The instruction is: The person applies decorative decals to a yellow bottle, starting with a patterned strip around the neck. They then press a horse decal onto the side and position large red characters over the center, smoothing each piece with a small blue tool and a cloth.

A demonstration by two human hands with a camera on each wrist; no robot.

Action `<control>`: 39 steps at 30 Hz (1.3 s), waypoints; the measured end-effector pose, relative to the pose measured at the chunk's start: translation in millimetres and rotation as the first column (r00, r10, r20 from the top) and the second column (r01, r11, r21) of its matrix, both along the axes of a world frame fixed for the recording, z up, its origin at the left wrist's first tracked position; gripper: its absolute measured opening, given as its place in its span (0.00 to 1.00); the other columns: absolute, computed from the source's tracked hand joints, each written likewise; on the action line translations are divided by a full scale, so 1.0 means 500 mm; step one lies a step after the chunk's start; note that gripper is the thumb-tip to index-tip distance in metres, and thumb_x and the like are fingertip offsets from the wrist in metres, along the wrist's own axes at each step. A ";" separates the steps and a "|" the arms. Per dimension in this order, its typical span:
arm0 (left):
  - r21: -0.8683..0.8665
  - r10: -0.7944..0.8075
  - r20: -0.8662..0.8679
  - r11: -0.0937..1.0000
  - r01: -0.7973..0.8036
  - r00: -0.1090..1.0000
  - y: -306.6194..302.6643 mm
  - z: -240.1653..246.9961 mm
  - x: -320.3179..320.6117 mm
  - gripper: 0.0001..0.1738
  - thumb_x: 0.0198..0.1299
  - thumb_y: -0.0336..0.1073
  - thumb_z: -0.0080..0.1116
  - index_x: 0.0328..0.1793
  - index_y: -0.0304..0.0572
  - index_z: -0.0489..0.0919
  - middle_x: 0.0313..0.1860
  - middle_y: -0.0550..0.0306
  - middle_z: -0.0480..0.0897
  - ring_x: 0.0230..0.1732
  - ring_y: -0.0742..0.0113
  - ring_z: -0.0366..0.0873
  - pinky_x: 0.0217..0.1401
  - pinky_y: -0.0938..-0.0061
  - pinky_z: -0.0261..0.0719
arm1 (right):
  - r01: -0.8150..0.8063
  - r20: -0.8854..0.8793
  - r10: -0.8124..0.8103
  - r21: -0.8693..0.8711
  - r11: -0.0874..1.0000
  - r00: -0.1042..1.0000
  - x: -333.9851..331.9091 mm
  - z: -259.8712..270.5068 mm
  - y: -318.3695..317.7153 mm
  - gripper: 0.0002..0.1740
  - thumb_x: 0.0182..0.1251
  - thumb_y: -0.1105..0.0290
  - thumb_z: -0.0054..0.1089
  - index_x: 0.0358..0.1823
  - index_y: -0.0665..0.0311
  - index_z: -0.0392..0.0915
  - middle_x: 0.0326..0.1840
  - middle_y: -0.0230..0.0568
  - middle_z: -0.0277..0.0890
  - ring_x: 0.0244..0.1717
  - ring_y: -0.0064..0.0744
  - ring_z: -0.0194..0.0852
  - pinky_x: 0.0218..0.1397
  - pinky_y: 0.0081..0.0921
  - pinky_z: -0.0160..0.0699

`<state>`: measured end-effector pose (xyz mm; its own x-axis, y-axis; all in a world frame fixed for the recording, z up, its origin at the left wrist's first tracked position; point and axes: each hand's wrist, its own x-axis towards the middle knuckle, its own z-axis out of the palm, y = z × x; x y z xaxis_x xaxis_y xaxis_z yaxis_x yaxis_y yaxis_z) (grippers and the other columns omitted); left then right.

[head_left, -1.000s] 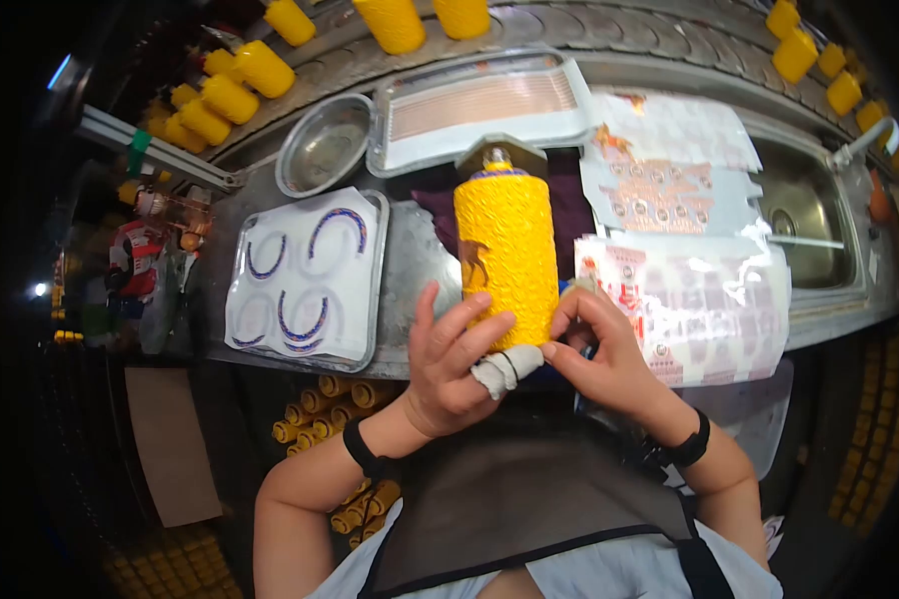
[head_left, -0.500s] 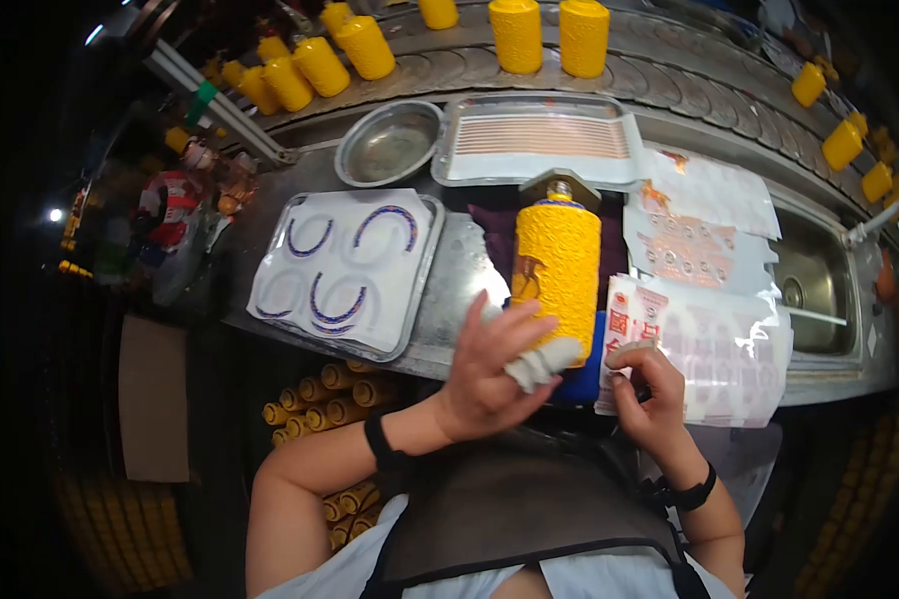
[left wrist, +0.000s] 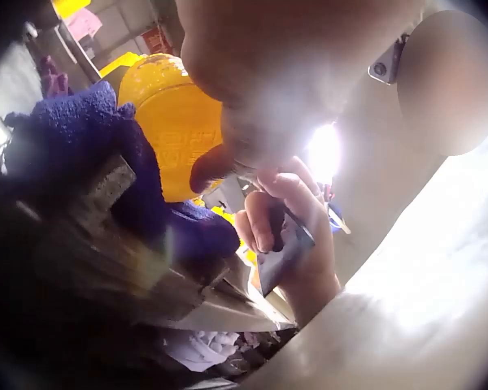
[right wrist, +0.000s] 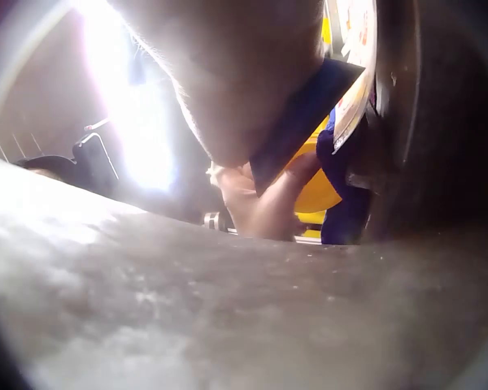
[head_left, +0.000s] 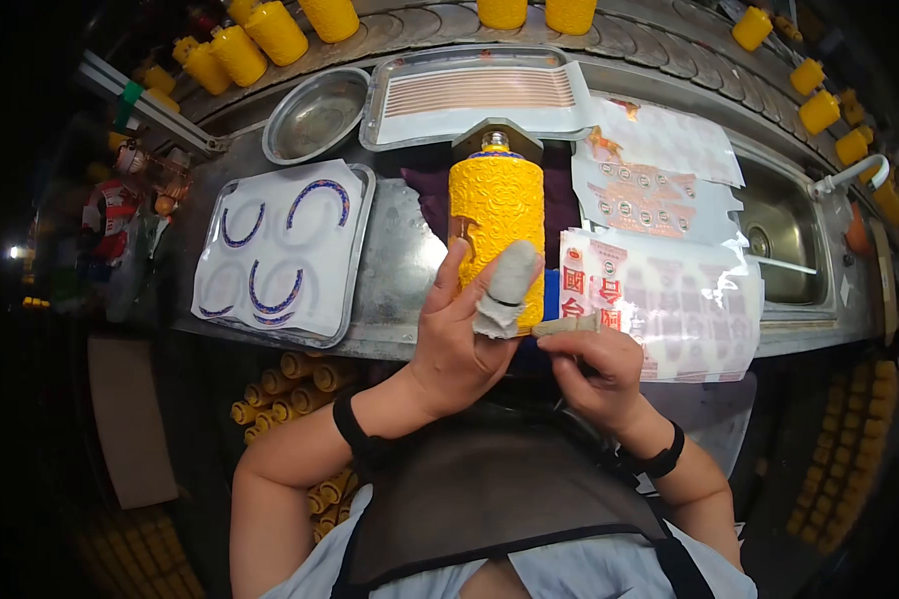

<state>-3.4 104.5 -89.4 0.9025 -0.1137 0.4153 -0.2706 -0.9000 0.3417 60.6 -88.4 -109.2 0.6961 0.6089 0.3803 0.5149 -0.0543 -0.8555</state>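
A yellow embossed bottle [head_left: 495, 205] lies with its bare neck pointing away from me, on dark purple and blue cloth [left wrist: 81, 134]. My left hand [head_left: 456, 344] holds its near end, with grey-white wrapped fingers over the top and a digit across the base in the left wrist view. My right hand [head_left: 604, 367] is at the right of that end, its wrapped, extended index finger touching the bottom edge. Its other fingers curl round a dark, flat, straight-edged piece [left wrist: 286, 253], seen also as a dark sheet [right wrist: 313, 110] in the right wrist view.
Left stands a tray [head_left: 358, 270] with curved blue decals on paper. Behind are a round metal bowl [head_left: 315, 115] and a tray of thin copper-coloured strips [head_left: 479, 95]. Printed decal sheets [head_left: 669, 304] lie right, beside a sink [head_left: 784, 230]. Yellow bottles [head_left: 273, 33] line the conveyor behind.
My right hand has moved from beside the decal sheets to the bottle's base. My left fingers have settled on the bottle, which has turned slightly so its brown figure sits at the left edge.
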 end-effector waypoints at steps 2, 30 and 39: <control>-0.013 0.037 -0.077 0.999 -0.038 0.996 0.003 0.018 -0.011 0.39 0.51 0.32 0.73 0.70 0.36 0.71 0.69 0.51 0.76 0.71 0.49 0.72 0.79 0.49 0.55 | 0.036 -0.152 -0.040 -0.031 0.999 0.988 -0.008 -0.014 -0.006 0.11 0.52 0.82 0.63 0.37 0.63 0.86 0.30 0.39 0.85 0.23 0.32 0.80 0.28 0.26 0.75; -0.167 0.051 0.007 0.985 -0.049 0.999 0.031 -0.015 -0.017 0.48 0.45 0.35 0.78 0.73 0.34 0.66 0.67 0.40 0.75 0.70 0.42 0.72 0.76 0.44 0.60 | -0.066 0.186 0.065 0.003 0.998 0.980 0.010 0.022 0.010 0.19 0.46 0.78 0.70 0.43 0.57 0.86 0.23 0.34 0.77 0.20 0.35 0.75 0.23 0.32 0.70; -0.102 0.072 -0.003 0.992 -0.072 0.997 0.040 -0.016 -0.029 0.49 0.48 0.37 0.76 0.76 0.34 0.64 0.70 0.44 0.74 0.70 0.43 0.72 0.78 0.46 0.58 | -0.135 0.264 0.146 -0.057 0.989 0.953 0.005 0.043 0.045 0.19 0.47 0.77 0.70 0.44 0.56 0.85 0.28 0.35 0.81 0.22 0.35 0.78 0.25 0.31 0.74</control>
<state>-18.0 124.5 -97.4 0.9064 -0.0054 0.4223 -0.2067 -0.8777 0.4323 63.2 -65.9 -87.6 0.4788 0.7106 0.5155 0.7289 0.0055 -0.6846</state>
